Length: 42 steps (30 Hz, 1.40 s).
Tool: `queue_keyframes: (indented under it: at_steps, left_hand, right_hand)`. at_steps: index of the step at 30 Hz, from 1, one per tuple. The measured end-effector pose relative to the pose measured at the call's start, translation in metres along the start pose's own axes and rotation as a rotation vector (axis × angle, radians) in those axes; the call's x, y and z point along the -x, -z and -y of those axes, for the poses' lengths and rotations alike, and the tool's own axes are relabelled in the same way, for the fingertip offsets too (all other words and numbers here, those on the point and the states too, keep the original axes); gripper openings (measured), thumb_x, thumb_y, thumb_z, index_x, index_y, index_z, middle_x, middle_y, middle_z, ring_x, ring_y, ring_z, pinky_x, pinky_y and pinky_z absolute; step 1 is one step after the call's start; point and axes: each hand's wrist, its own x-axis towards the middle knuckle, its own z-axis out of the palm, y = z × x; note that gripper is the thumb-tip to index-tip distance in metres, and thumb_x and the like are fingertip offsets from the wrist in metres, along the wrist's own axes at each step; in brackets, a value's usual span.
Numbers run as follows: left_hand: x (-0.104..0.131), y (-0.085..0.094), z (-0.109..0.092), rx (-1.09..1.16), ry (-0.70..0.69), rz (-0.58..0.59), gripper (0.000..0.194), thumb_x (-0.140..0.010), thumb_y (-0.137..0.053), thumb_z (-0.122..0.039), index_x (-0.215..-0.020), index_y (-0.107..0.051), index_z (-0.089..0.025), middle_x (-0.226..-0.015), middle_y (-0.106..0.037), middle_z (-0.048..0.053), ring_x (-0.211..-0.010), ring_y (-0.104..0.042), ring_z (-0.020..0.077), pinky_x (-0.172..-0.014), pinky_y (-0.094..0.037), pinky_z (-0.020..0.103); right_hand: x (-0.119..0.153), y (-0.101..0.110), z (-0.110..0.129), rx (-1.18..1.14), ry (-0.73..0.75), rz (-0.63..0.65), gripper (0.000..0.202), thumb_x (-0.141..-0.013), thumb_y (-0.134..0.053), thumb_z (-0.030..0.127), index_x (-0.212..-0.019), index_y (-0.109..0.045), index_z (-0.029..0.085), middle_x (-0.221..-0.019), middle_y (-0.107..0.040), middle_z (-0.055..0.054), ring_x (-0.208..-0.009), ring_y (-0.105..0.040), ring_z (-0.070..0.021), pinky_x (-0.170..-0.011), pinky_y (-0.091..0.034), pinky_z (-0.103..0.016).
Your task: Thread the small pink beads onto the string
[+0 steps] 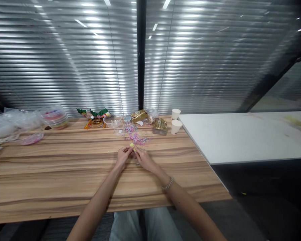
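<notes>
My left hand (123, 155) and my right hand (143, 158) meet over the wooden table (65, 180), fingers pinched together. Between their fingertips is a small yellow piece (132, 146); its kind is too small to make out. Both hands grip it. Just beyond lies a loose heap of small pink, purple and pale beads (139, 139), with more near a clear jar (127, 121). Something small and dark sits under my fingers, mostly hidden.
Two paper cups (176, 127), gold packets (138, 116), a clear bowl (112, 121) and green snack bags (100, 113) line the back. Stacked plastic tubs (54, 117) and plastic bags (17, 120) are at the left. A white table (240, 137) adjoins on the right.
</notes>
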Motion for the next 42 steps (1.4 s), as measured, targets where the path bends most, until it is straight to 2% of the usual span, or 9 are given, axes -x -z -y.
queue_keyframes:
  at_steps: [2, 5, 7, 12, 21, 30, 36, 38, 42]
  left_hand:
    - [-0.001, 0.000, -0.001, 0.001, -0.010, -0.026, 0.033, -0.058, -0.074, -0.042, -0.070, -0.065, -0.012, -0.058, -0.062, 0.001, -0.052, -0.054, 0.0108, -0.053, -0.042, 0.022]
    - [-0.002, 0.000, -0.003, 0.018, -0.023, -0.051, 0.047, -0.059, -0.074, -0.042, -0.094, -0.065, -0.013, -0.069, -0.065, 0.002, -0.058, -0.057, 0.0115, -0.058, -0.045, 0.023]
    - [-0.002, 0.000, -0.005, 0.006, -0.022, -0.034, 0.052, -0.060, -0.073, -0.043, -0.102, -0.063, -0.014, -0.073, -0.066, 0.003, -0.058, -0.057, 0.0114, -0.060, -0.046, 0.024]
    - [-0.001, -0.001, -0.007, -0.027, -0.051, -0.065, 0.043, -0.057, -0.073, -0.047, -0.082, -0.067, -0.013, -0.073, -0.067, 0.005, -0.063, -0.058, 0.0141, -0.064, -0.047, 0.027]
    - [-0.002, 0.001, -0.004, -0.086, -0.078, -0.061, 0.034, -0.052, -0.077, -0.041, -0.069, -0.065, -0.013, -0.065, -0.065, 0.003, -0.060, -0.057, 0.0139, -0.061, -0.046, 0.025]
    - [-0.002, 0.000, -0.002, -0.130, -0.089, -0.063, 0.035, -0.053, -0.075, -0.044, -0.066, -0.065, -0.014, -0.061, -0.062, 0.002, -0.056, -0.054, 0.0133, -0.058, -0.043, 0.024]
    - [-0.002, -0.001, -0.001, -0.165, -0.137, -0.092, 0.031, -0.056, -0.073, -0.043, -0.067, -0.064, -0.015, -0.063, -0.063, 0.003, -0.060, -0.055, 0.0147, -0.060, -0.043, 0.024]
    - [-0.001, -0.001, 0.000, -0.220, -0.172, -0.088, 0.029, -0.060, -0.071, -0.043, -0.070, -0.065, -0.015, -0.066, -0.064, 0.004, -0.062, -0.057, 0.0158, -0.061, -0.044, 0.025]
    - [0.002, -0.001, -0.001, -0.456, -0.331, -0.074, 0.025, -0.071, -0.063, -0.040, -0.082, -0.067, -0.018, -0.079, -0.066, 0.006, -0.071, -0.058, 0.0179, -0.068, -0.046, 0.028]
  right_hand:
    - [0.000, 0.001, -0.001, -0.006, 0.011, 0.008, 0.053, -0.087, -0.032, 0.008, -0.138, -0.031, 0.018, -0.108, -0.061, -0.012, -0.092, -0.058, -0.0182, -0.083, -0.049, -0.035]
    - [0.000, 0.003, -0.002, -0.006, 0.006, 0.032, 0.058, -0.082, -0.033, 0.002, -0.138, -0.032, 0.018, -0.107, -0.062, -0.011, -0.091, -0.058, -0.0178, -0.081, -0.049, -0.034]
    - [0.000, 0.005, -0.001, 0.008, -0.001, 0.041, 0.058, -0.081, -0.034, 0.002, -0.136, -0.034, 0.017, -0.111, -0.061, -0.011, -0.095, -0.058, -0.0181, -0.084, -0.048, -0.034]
    - [0.000, 0.009, -0.001, 0.078, 0.010, 0.044, 0.052, -0.083, -0.038, 0.005, -0.133, -0.040, 0.020, -0.121, -0.057, -0.010, -0.109, -0.053, -0.0185, -0.092, -0.044, -0.036]
    - [0.003, 0.013, -0.001, 0.218, 0.015, 0.091, 0.036, -0.091, -0.038, 0.019, -0.125, -0.047, 0.016, -0.111, -0.061, -0.012, -0.102, -0.057, -0.0205, -0.086, -0.046, -0.034]
    - [0.005, 0.008, -0.001, 0.219, -0.027, 0.124, 0.032, -0.088, -0.034, 0.011, -0.114, -0.052, 0.017, -0.099, -0.062, -0.009, -0.088, -0.058, -0.0172, -0.078, -0.046, -0.030]
    - [0.004, 0.004, 0.005, 0.266, -0.044, 0.108, 0.029, -0.093, -0.030, 0.023, -0.112, -0.050, 0.017, -0.106, -0.060, -0.011, -0.093, -0.057, -0.0191, -0.079, -0.045, -0.031]
    - [0.004, 0.005, 0.010, 0.308, -0.077, 0.109, 0.029, -0.094, -0.030, 0.025, -0.114, -0.050, 0.017, -0.107, -0.060, -0.011, -0.089, -0.059, -0.0194, -0.076, -0.046, -0.031]
    - [0.004, 0.010, 0.016, 0.331, -0.216, 0.077, 0.030, -0.093, -0.028, 0.024, -0.109, -0.053, 0.018, -0.093, -0.064, -0.010, -0.078, -0.061, -0.0201, -0.070, -0.046, -0.030]
